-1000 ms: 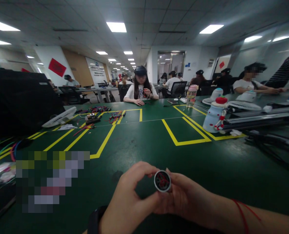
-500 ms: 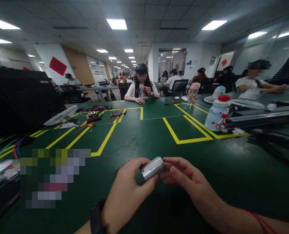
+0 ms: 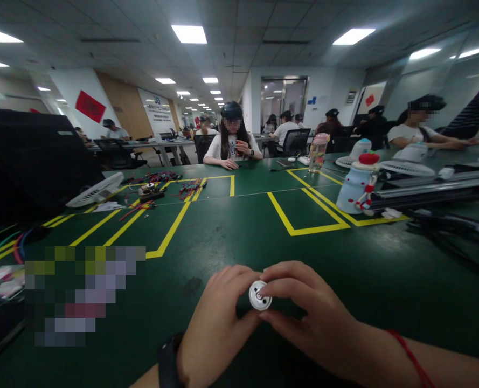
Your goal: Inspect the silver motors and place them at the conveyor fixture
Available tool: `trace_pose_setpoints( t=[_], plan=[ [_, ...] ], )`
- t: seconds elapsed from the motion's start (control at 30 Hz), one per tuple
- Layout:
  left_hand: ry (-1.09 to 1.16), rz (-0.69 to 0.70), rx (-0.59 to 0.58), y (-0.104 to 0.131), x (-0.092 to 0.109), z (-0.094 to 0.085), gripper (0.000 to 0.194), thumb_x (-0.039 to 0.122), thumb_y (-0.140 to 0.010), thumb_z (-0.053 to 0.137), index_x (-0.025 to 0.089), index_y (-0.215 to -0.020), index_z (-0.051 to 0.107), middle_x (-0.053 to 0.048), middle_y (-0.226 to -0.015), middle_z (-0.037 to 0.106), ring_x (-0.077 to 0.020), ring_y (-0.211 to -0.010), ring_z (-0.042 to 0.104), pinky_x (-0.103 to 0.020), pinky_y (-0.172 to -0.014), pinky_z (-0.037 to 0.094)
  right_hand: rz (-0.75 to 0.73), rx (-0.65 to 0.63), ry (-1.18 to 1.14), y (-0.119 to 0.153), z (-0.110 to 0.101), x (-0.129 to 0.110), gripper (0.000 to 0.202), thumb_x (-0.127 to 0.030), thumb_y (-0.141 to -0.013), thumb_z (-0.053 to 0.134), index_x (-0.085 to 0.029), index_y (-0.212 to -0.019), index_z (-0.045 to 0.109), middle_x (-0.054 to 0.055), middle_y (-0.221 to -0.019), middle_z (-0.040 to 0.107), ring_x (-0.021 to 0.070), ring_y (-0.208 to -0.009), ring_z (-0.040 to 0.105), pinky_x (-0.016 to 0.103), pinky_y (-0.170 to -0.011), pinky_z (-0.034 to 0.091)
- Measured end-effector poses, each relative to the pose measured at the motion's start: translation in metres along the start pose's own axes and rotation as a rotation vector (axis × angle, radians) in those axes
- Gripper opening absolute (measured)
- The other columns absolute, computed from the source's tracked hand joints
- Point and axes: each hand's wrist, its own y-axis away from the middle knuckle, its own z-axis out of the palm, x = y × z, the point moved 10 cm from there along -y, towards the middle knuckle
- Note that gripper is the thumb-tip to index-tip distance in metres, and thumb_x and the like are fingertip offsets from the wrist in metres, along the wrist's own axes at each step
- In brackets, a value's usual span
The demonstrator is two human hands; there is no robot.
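A silver cylindrical motor (image 3: 257,303) is held above the green table, its round end turned up toward me. A small central shaft and dark holes show in that end face. My left hand (image 3: 223,312) grips the motor from the left, thumb below and fingers behind. From the right, my right hand (image 3: 316,307) closes on it too, with the thumb at the lower rim and a finger across the end face. The motor's body is mostly hidden behind its end and my fingers.
The green table (image 3: 223,231) carries yellow tape outlines. Wire bundles (image 3: 191,187) and a white fan (image 3: 96,191) lie at the left. A blue bottle (image 3: 354,186), metal rails (image 3: 433,191) and black cables (image 3: 445,226) are at the right. A person (image 3: 231,140) sits opposite.
The motor has turned from lying slantwise to end-on toward me. My right hand, half a second ago with fingers loosely at its tip, has moved left and closed around it.
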Motion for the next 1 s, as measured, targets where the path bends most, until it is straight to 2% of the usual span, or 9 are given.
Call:
trace_pose_setpoints(
  t=[0.13, 0.3, 0.4, 0.47, 0.57, 0.63, 0.7, 0.8, 1.0],
  plan=[
    [-0.016, -0.030, 0.076, 0.002, -0.007, -0.002, 0.039, 0.012, -0.074, 0.068, 0.027, -0.108, 0.056, -0.002, -0.105, 0.065, -0.0226, -0.096, 0.058, -0.040, -0.085, 0.044, -0.018, -0.036, 0.021, -0.004, 0.001, 0.001, 0.034, -0.019, -0.081, 0.059, -0.024, -0.115, 0.057, 0.006, -0.110, 0.061, 0.0149, -0.098, 0.057, 0.032, -0.086, 0.048],
    [-0.006, -0.071, 0.088, -0.007, -0.020, 0.004, 0.025, 0.022, -0.079, 0.067, 0.025, -0.102, 0.059, -0.002, -0.098, 0.066, -0.0218, -0.089, 0.060, -0.037, -0.079, 0.047, 0.127, -0.002, -0.117, -0.009, 0.002, 0.028, 0.024, -0.023, -0.083, 0.059, -0.022, -0.106, 0.058, 0.005, -0.105, 0.060, 0.0136, -0.098, 0.057, 0.030, -0.086, 0.048],
    [0.006, -0.090, 0.027, -0.011, -0.027, 0.010, 0.025, 0.024, -0.079, 0.068, 0.026, -0.103, 0.062, -0.002, -0.098, 0.068, -0.0221, -0.089, 0.061, -0.037, -0.079, 0.048, 0.244, -0.013, -0.145, -0.006, 0.009, 0.048, 0.020, -0.028, -0.081, 0.062, -0.021, -0.099, 0.059, 0.004, -0.101, 0.060, 0.0137, -0.094, 0.057, 0.031, -0.084, 0.048],
    [0.044, -0.093, -0.012, -0.011, -0.026, 0.010, 0.032, 0.021, -0.077, 0.068, 0.027, -0.109, 0.061, -0.002, -0.103, 0.068, -0.0219, -0.093, 0.061, -0.037, -0.082, 0.048, 0.326, -0.026, -0.199, -0.001, 0.015, 0.060, 0.026, -0.029, -0.080, 0.063, -0.020, -0.103, 0.057, 0.005, -0.103, 0.059, 0.0135, -0.094, 0.057, 0.031, -0.084, 0.048],
    [0.106, -0.103, 0.025, -0.013, -0.019, -0.003, 0.038, 0.018, -0.079, 0.063, 0.027, -0.116, 0.059, -0.003, -0.110, 0.067, -0.0200, -0.096, 0.061, -0.036, -0.086, 0.048, 0.426, -0.035, -0.318, 0.006, 0.025, 0.072, 0.047, -0.027, -0.074, 0.069, -0.019, -0.115, 0.047, 0.006, -0.109, 0.058, 0.0138, -0.098, 0.058, 0.033, -0.088, 0.048],
    [0.113, -0.080, 0.060, -0.017, -0.012, -0.013, 0.028, 0.019, -0.084, 0.059, 0.026, -0.110, 0.063, -0.002, -0.107, 0.068, -0.0185, -0.094, 0.062, -0.035, -0.086, 0.047, 0.450, -0.070, -0.354, 0.008, 0.031, 0.074, 0.055, -0.025, -0.071, 0.071, -0.019, -0.118, 0.044, 0.006, -0.111, 0.058, 0.0137, -0.100, 0.058, 0.033, -0.090, 0.048],
    [0.108, -0.033, 0.072, -0.022, -0.004, -0.017, 0.015, 0.021, -0.087, 0.056, 0.024, -0.095, 0.069, -0.002, -0.100, 0.069, -0.0174, -0.093, 0.061, -0.033, -0.087, 0.046, 0.452, -0.111, -0.342, 0.007, 0.036, 0.075, 0.053, -0.024, -0.071, 0.071, -0.020, -0.117, 0.046, 0.005, -0.110, 0.059, 0.0126, -0.099, 0.058, 0.031, -0.090, 0.048],
    [0.114, -0.021, 0.097, -0.027, -0.005, -0.018, 0.016, 0.022, -0.088, 0.056, 0.021, -0.079, 0.069, -0.002, -0.089, 0.068, -0.0165, -0.088, 0.061, -0.031, -0.082, 0.047, 0.437, -0.136, -0.303, 0.004, 0.035, 0.073, 0.047, -0.022, -0.073, 0.069, -0.021, -0.115, 0.048, 0.002, -0.108, 0.060, 0.0108, -0.096, 0.058, 0.028, -0.088, 0.048],
    [0.096, -0.024, 0.070, -0.028, -0.006, -0.011, 0.013, 0.022, -0.089, 0.056, 0.020, -0.083, 0.067, -0.002, -0.089, 0.065, -0.0156, -0.084, 0.059, -0.029, -0.077, 0.046, 0.389, -0.161, -0.242, 0.000, 0.034, 0.067, 0.039, -0.022, -0.075, 0.066, -0.022, -0.111, 0.052, 0.000, -0.106, 0.061, 0.0096, -0.094, 0.058, 0.026, -0.085, 0.047]
  ],
)
